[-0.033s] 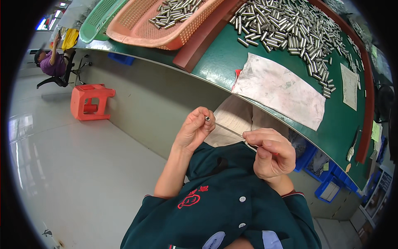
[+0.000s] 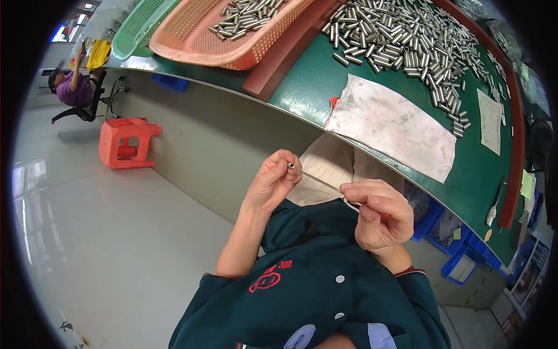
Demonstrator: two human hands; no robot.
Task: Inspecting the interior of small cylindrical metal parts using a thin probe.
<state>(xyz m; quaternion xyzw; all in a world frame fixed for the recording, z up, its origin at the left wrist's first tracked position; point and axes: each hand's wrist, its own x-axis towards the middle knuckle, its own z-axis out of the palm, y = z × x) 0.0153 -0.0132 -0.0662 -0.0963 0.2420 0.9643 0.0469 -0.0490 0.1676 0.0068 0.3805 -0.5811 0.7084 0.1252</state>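
Note:
In front of my chest, my left hand (image 2: 272, 181) is closed round a small metal sleeve (image 2: 291, 166), whose round open end peeks out between the fingers. My right hand (image 2: 383, 213) pinches a thin metal rod (image 2: 321, 182) between thumb and fingers. The rod stretches across the gap towards my left hand; whether its tip touches the sleeve is hidden by the fingers. On the green table (image 2: 300, 74) lies a large heap of similar shiny metal sleeves (image 2: 401, 41). A stained white cloth (image 2: 392, 125) drapes over the table's near edge, just beyond my hands.
A pink basket (image 2: 232, 58) holding more sleeves stands far left beside a green basket (image 2: 131, 35). A reddish-brown rail (image 2: 279, 61) borders the heap. A paper sheet (image 2: 489, 122) lies right. Blue bins (image 2: 463, 263) sit beneath the table; a red stool (image 2: 125, 142) and seated person (image 2: 72, 87) are left.

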